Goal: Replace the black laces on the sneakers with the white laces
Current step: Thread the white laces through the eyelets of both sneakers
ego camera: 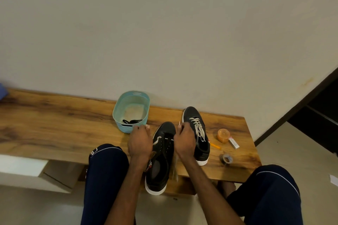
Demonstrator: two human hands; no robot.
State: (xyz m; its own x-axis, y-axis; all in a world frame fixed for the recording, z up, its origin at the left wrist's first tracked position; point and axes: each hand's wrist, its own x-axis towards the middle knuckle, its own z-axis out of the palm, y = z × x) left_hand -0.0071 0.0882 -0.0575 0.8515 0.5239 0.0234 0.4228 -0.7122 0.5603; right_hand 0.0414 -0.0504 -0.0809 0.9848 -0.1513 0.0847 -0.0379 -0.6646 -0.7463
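Observation:
Two black sneakers with white soles lie on a wooden bench (54,126). The right sneaker (203,148) is fully laced with a white lace (198,129). The near sneaker (161,162) hangs its heel over the front edge and has a white lace (169,139) crossing its lowest eyelets. My right hand (183,139) pinches one end of that lace, its tip sticking up above the fingers. My left hand (140,142) rests at the sneaker's left side with curled fingers; what they hold is hidden. Black laces (131,121) lie in a light blue basket (118,111).
To the right of the shoes lie an orange round container (223,135), a small white box (234,143), an orange pen-like stick (214,145) and a tape roll (226,159). The wall runs right behind the bench. My knees flank the bench's front edge.

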